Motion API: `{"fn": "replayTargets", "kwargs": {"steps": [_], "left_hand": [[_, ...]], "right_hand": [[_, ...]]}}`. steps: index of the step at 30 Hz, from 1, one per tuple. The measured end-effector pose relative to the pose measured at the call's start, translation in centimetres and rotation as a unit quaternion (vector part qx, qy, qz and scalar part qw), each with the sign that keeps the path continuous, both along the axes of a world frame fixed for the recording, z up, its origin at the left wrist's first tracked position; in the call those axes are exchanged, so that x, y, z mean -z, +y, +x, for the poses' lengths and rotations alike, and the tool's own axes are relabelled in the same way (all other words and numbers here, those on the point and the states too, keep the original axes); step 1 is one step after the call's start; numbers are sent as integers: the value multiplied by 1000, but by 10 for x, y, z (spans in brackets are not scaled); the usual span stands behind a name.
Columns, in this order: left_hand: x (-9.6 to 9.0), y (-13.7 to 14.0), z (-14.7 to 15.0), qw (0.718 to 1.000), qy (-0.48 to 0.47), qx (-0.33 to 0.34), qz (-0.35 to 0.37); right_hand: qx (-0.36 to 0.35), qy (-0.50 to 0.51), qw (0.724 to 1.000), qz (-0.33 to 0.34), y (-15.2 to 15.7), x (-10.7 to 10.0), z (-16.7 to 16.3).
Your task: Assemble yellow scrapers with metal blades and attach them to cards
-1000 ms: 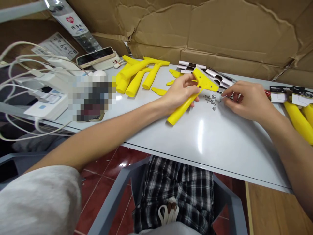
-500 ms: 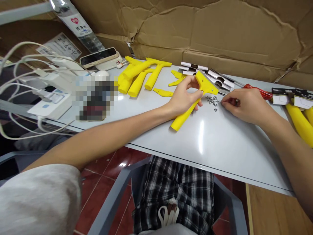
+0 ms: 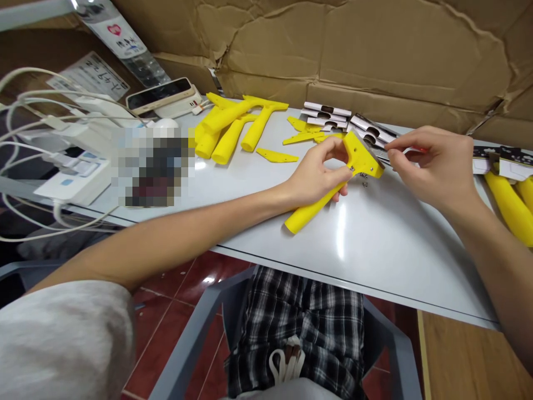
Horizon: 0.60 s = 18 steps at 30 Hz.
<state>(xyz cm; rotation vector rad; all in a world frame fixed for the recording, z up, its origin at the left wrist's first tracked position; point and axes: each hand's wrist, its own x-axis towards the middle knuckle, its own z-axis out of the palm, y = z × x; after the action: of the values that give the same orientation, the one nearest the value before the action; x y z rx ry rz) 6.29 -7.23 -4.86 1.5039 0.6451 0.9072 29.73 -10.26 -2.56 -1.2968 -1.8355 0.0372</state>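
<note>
My left hand point(image 3: 318, 175) is wrapped around the neck of a yellow plastic scraper point(image 3: 310, 211), its head tilted up to the right. A metal blade point(image 3: 368, 154) shows along the head's far edge, and a small screw point(image 3: 352, 169) shows near the neck. My right hand point(image 3: 433, 166) is just right of the head, thumb and forefinger pinched together; what they hold, if anything, I cannot make out. Several small screws point(image 3: 365, 180) lie on the table, partly hidden below the head. A red-handled tool point(image 3: 422, 150) is mostly covered by my right hand.
Several yellow scraper handles point(image 3: 227, 136) and flat yellow plates point(image 3: 277, 156) lie on the white table point(image 3: 250, 222). White blade packs point(image 3: 327, 115) sit at the back. More packaged yellow scrapers point(image 3: 506, 200) lie right. A white power strip point(image 3: 75, 183), cables and a phone point(image 3: 160, 94) are left.
My right hand has moved up from beside the screws to the scraper's head, covering much of the red-handled tool. My left hand has tilted and lowered the head, now over most of the screws.
</note>
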Motion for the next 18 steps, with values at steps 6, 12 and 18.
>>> {"fn": "replayTargets", "kwargs": {"steps": [6,12,18], "left_hand": [[1,1,-1,999,7,36,-13],[1,5,-2,996,24,89,-12],[-6,7,-5,990,33,133,-13]], "right_hand": [[-33,50,998,-2,-5,4,-12],[-46,9,998,40,-17,3,-28],[-87,-48,991,93,-18,7,-33]]}}
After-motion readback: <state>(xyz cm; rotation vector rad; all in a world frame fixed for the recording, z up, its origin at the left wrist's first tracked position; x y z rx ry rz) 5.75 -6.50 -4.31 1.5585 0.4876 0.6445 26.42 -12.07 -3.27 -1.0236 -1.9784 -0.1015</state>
